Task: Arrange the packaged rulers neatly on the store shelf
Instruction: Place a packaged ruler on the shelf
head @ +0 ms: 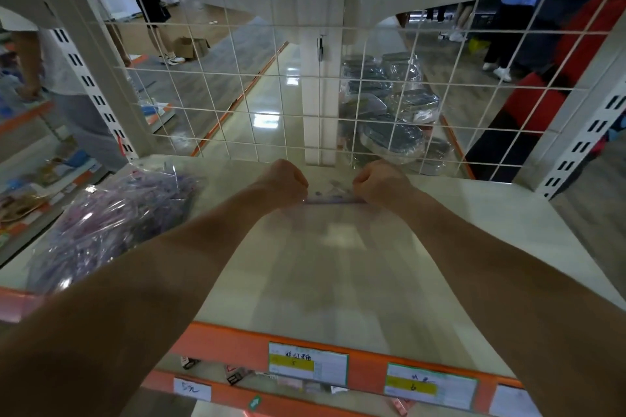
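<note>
gripping a blurry packaged ruler (333,197) with fisted left hand (284,181) and right hand (380,183) near the wire grid (237,73), covering both its ends.

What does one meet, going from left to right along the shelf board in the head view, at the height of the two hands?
heap of packaged rulers → left hand → single packaged ruler, held between the two hands → right hand → bare part of the shelf board
</note>
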Available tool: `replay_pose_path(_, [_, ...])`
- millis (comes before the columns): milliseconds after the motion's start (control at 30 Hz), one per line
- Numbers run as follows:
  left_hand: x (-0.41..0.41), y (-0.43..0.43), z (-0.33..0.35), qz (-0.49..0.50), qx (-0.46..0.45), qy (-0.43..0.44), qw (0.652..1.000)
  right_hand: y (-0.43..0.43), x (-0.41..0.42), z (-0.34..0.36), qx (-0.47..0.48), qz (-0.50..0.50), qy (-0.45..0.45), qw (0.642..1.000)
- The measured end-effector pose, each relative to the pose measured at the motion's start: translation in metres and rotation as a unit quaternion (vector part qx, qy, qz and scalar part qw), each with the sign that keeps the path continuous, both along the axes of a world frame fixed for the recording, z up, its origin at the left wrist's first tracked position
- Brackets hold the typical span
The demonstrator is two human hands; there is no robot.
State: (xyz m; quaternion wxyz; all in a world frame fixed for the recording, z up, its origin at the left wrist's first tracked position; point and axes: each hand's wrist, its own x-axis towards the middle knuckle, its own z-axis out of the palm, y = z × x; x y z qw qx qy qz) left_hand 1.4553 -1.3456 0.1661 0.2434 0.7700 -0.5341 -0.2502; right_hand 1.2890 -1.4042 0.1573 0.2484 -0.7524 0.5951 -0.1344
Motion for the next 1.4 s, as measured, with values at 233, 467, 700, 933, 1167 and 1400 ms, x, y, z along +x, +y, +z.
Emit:
replay_pose_path(233, [-0.006,0.001,0.001,-0.079,0.022,-0.146,0.986,0.008,0.002,0.011,0.003,0.068,0.089,0.994])
replay_pose_path(467, [-0.015,0.003,-0.005,-0.091,0.002,-0.223,0.971,0.021,0.015,0.01,-0.036,0.078,0.162,0.983])
replay_pose_path(700, [-0.023,0.008,-0.005,-0.097,-0.001,-0.275,0.956,0.031,0.02,0.017,-0.056,0.078,0.185,0.978])
replay_pose_path(933, [0.013,0.026,0.025,-0.07,-0.034,-0.294,0.952,0.032,0.027,0.034,-0.089,0.095,0.183,0.974])
replay_pose_path(1167, [0.081,0.066,0.054,0.003,-0.018,-0.287,0.958,0.06,0.075,0.06,-0.111,0.165,0.109,0.974])
replay_pose_path(1400, [0.127,0.105,0.069,0.049,-0.005,-0.26,0.964,0.095,0.142,0.068,-0.083,0.258,0.058,0.961])
